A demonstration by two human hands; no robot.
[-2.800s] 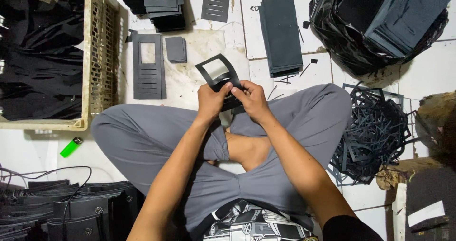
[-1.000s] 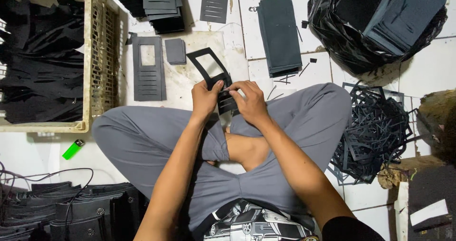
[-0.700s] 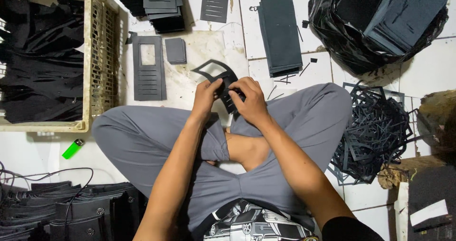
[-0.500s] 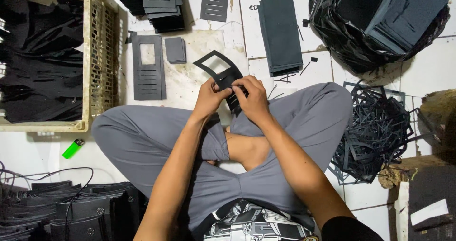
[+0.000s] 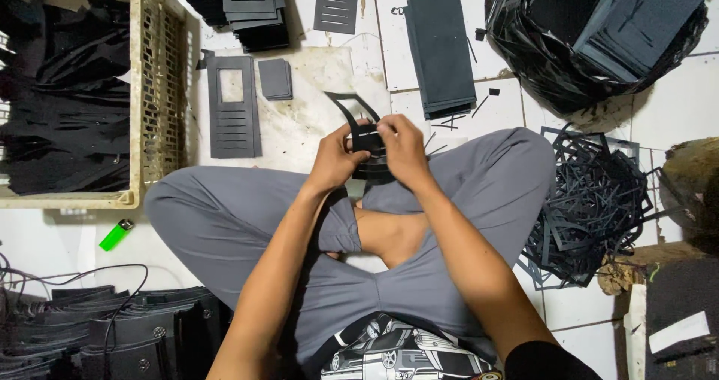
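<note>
Pinched between both our hands, left hand and right hand, we hold a thin black cut-out frame piece above our crossed knees, over the white tiled floor. Just beyond it lies a dark slotted rectangular panel beside the beige plastic crate; a green lighter sits near our left knee.

My left hand and right hand meet just above my crossed legs, fingers curled shut in a pinch, thumbs close together. Both forearms angle inward over my knees, wrists bent.
</note>
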